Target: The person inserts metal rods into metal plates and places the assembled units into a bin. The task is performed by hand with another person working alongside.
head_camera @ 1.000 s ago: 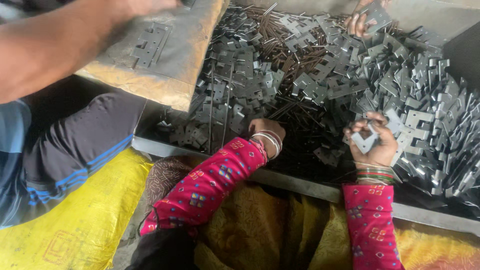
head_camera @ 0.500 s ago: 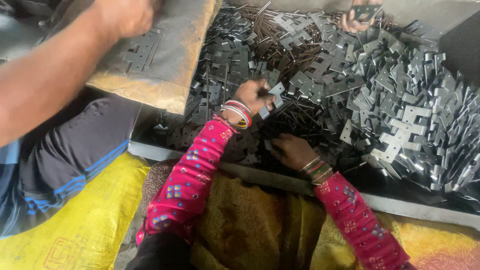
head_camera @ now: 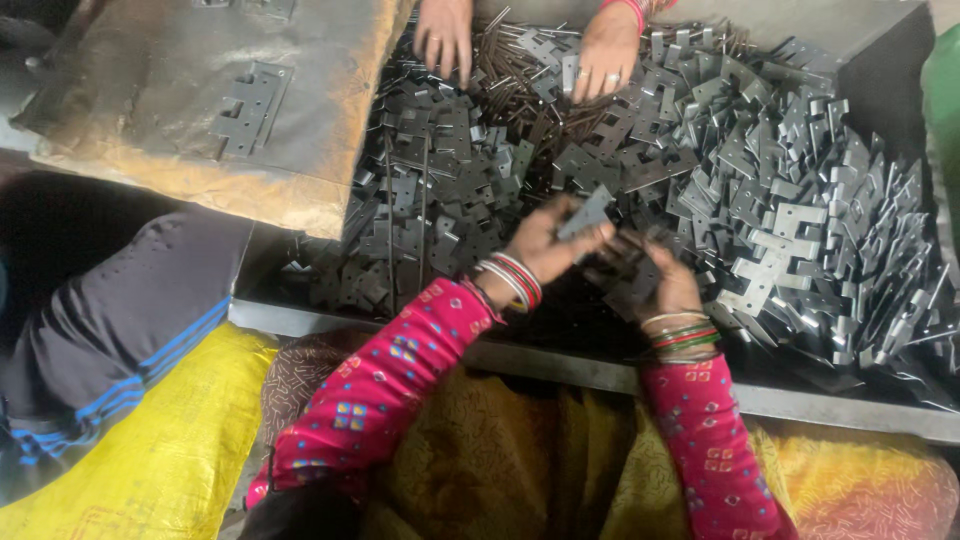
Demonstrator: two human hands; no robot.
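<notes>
Left hand [head_camera: 540,245] grip pinching a flat hinge leaf [head_camera: 585,212], long axis slanting up-right; right hand [head_camera: 665,285] grip just beside, closure unclear.

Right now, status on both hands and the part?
Left hand pinching a flat metal hinge plate. Right hand on dark plates beside it. Another person's hands working the pile opposite.

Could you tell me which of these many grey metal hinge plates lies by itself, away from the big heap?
The hinge plate lying flat on the brown board at upper left; every other plate sits in the heap or in the hands.
</notes>
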